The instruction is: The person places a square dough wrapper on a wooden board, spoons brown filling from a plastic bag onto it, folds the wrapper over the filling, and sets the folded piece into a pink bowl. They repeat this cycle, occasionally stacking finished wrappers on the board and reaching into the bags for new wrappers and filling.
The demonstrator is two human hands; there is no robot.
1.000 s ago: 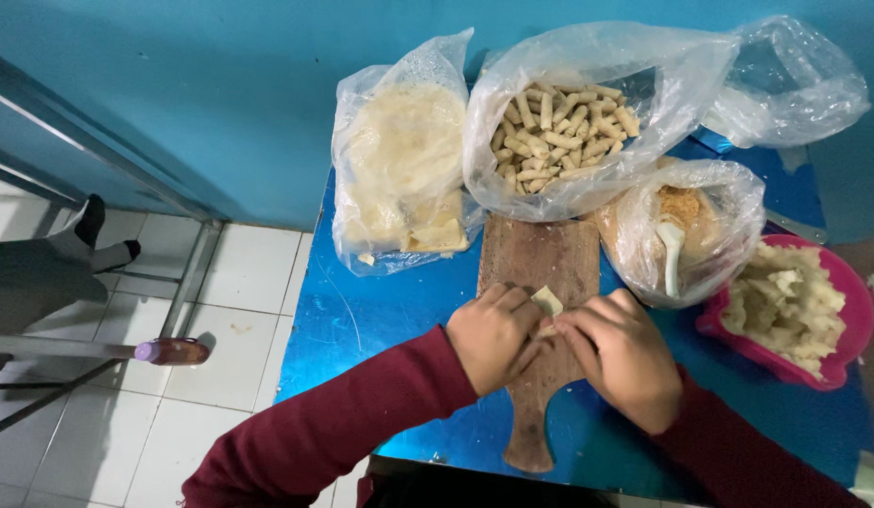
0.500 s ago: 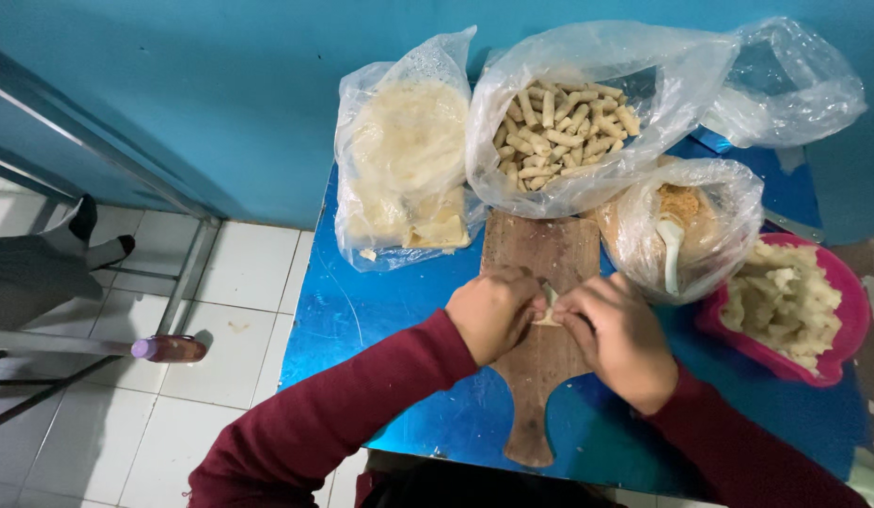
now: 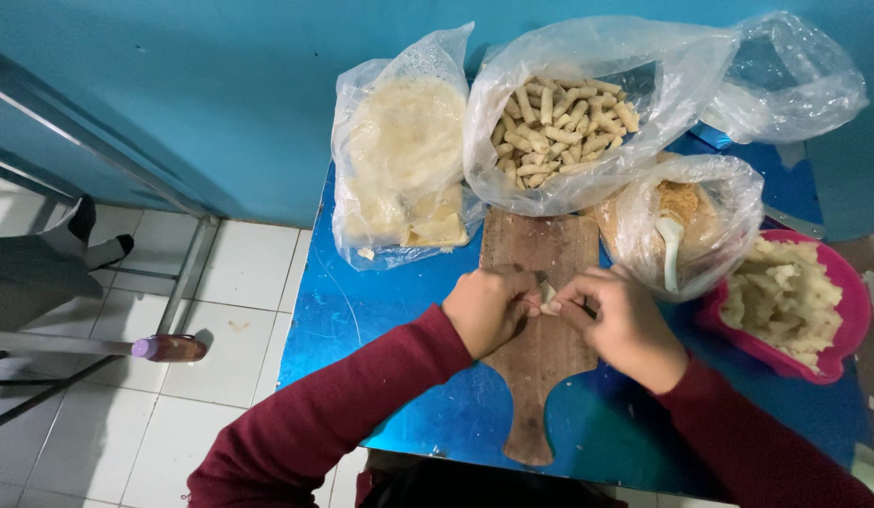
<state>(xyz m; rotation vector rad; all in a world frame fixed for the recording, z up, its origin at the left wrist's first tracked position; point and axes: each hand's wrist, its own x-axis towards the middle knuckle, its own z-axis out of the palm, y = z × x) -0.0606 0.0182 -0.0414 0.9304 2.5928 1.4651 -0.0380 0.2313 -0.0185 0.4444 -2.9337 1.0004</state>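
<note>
Blue walls backed the blue surface (image 3: 380, 310) where my left hand (image 3: 488, 309) and right hand (image 3: 625, 325) pinched one small dough piece (image 3: 548, 299) together over the wooden board (image 3: 540, 282). Many finished rolls (image 3: 564, 122) already filled a bag; filling (image 3: 785, 296) remained in the pink bowl (image 3: 846, 282).

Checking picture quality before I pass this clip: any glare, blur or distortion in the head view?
Head view: sharp and evenly lit; soft glare on the blue tabletop and plastic bags; wide-angle bending at the edges; the wrapper between left hand and right hand is mostly hidden.
</note>
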